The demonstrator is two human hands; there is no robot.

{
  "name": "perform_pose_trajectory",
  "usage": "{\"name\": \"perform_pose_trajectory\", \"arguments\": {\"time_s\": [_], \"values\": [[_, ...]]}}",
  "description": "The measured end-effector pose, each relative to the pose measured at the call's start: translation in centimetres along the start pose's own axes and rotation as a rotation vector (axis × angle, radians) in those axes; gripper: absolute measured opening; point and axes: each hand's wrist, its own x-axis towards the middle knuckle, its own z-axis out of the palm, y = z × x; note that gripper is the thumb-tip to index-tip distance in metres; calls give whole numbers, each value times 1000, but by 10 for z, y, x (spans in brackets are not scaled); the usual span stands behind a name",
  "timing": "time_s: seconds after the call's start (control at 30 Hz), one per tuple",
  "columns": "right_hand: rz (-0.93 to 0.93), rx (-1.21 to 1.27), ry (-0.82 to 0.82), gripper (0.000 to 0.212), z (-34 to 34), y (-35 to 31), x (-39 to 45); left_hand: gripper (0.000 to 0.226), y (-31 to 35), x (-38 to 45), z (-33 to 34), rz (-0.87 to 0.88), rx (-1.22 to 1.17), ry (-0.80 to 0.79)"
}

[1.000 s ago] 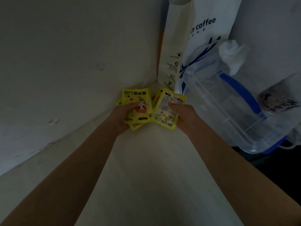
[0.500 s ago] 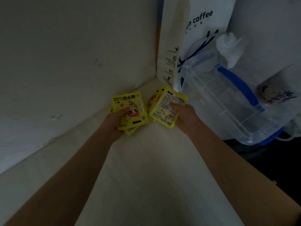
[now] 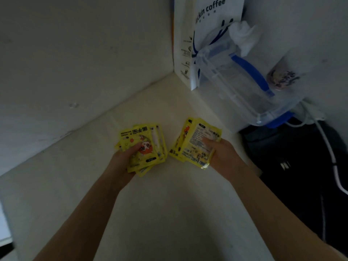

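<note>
Gripping flat glossy yellow packets, left hand; right hand clasps another crinkly stack

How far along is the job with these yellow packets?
Done: no loose packets lie on the cream surface. In hand: the left hand grips the left stack, and the right hand holds the right stack. Left: likely joining or stowing them, perhaps in the clear box; the stacks are apart.

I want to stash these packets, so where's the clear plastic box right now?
In the head view the clear plastic box sits at the upper right, tilted, in front of the white coffee bag, beyond the right hand holding yellow packets.
</note>
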Motion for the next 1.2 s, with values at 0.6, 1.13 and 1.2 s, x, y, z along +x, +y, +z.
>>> {"name": "perform_pose_trajectory", "arguments": {"time_s": [0.6, 1.13, 1.2], "values": [[-36, 111, 54, 37, -35, 123, -186, 30, -81, -138, -47, -103, 60, -150], [-314, 390, 272, 31, -11, 280, -349, 31, -127, -226, -102, -163, 492, -435], [-337, 425, 318, 35, -17, 298, -368, 30, -138, -238, -98, -186, 552, -475]]}}
